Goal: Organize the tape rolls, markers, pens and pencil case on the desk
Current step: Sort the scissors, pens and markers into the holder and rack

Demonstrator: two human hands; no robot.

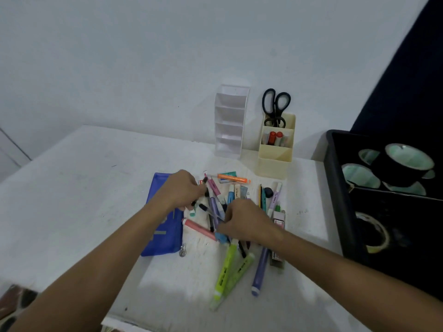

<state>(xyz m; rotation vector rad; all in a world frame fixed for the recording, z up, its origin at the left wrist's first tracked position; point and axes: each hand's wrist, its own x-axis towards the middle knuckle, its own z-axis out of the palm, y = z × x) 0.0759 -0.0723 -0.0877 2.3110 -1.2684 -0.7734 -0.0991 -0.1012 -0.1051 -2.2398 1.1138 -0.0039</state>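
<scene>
A heap of pens and markers (233,204) lies mid-desk. Among them are an orange highlighter (233,178), a pink marker (199,228), two lime highlighters (226,269) and a purple pen (260,269). A blue pencil case (165,226) lies flat to the left of the heap. My left hand (182,190) is over the case's top edge, fingers closed on a black pen (205,185). My right hand (244,221) rests on the heap, pinching thin pens; what it grips is partly hidden. Several tape rolls (405,164) sit in a black bin (335,188) at right.
A white tiered organizer (229,121) and a cream pen holder (275,149) with black scissors (275,106) and markers stand against the wall behind the heap. The white desk (84,188) ends at left and front. A pale tape roll (374,232) lies in the bin's near compartment.
</scene>
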